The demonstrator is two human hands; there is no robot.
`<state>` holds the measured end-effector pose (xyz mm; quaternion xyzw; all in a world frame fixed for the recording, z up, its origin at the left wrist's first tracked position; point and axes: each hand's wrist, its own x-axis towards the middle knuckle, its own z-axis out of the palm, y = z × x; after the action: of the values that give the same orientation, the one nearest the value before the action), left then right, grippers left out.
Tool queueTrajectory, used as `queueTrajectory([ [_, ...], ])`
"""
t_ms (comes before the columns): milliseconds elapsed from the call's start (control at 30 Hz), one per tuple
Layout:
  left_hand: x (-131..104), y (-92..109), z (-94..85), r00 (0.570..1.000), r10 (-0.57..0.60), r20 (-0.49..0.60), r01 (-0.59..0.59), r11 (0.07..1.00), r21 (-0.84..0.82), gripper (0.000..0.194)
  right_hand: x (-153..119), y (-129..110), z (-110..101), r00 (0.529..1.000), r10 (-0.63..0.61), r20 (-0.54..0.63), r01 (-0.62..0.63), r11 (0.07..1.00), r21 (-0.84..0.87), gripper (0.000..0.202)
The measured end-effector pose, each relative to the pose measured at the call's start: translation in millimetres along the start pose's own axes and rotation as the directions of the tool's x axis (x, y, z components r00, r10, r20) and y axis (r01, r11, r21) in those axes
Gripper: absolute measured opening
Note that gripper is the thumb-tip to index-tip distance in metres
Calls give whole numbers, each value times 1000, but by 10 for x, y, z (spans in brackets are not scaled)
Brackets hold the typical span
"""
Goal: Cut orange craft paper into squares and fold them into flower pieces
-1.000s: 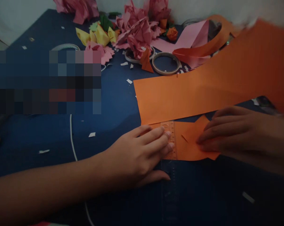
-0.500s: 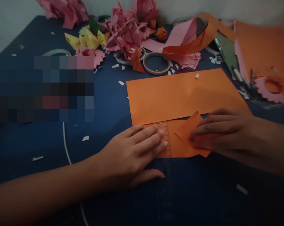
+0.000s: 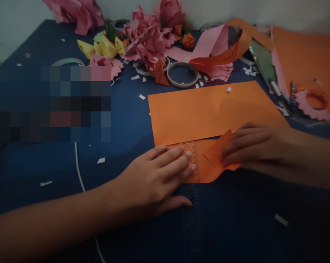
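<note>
1 ruler (image 3: pixel 194 178) under LH (image 3: pixel 159 175); RH (image 3: pixel 249 144) holds orng ppr (image 3: pixel 207 168)

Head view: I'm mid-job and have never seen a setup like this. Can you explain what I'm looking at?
There is no machine here: a person works with two bare hands, seen from a camera worn on the head, looking forward and down. The left hand presses a clear ruler over a smaller orange paper. The right hand, slightly blurred, holds that paper's right end, which bends upward. Just beyond lies a larger orange sheet. On the dark blue surface are also pink paper flowers, white scraps and a white cord. The pixelated block on the left hides whatever is behind it.
</note>
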<state>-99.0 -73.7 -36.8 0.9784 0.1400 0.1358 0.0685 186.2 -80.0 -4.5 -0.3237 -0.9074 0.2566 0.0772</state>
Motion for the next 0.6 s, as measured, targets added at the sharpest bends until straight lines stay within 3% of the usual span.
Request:
queueTrajectory([
  [133, 15, 1, 4, 1000, 13, 3, -13, 1000, 11, 46, 204, 87, -95, 995, -90, 51, 93, 993, -69, 26],
  [233, 26, 5, -6, 1000, 22, 3, -23, 999, 31, 44, 429, 205, -177, 994, -107, -2, 107, 990, -91, 30],
  [333, 27, 14, -12, 1000, 23, -8, -23, 999, 32, 45, 641, 335, -259, 966, -98, -240, 42, 973, -229, 34],
  [367, 26, 17, -11, 1000, 18, -11, -18, 999, 31, 46, 693, 355, -279, 934, -71, -349, -30, 961, -276, 33],
  [433, 24, 17, -11, 1000, 9, -21, -8, 1000, 27, 45, 743, 324, -291, 829, -25, -559, -198, 921, -334, 28],
  [500, 21, 11, -20, 999, 14, -43, -13, 1000, 18, 44, 700, 189, -252, 745, -37, -666, -291, 880, -374, 24],
  [600, 6, -2, -78, 997, 19, -75, -18, 1000, 14, 38, 467, -127, -93, 801, -98, -591, -233, 858, -458, 19],
])
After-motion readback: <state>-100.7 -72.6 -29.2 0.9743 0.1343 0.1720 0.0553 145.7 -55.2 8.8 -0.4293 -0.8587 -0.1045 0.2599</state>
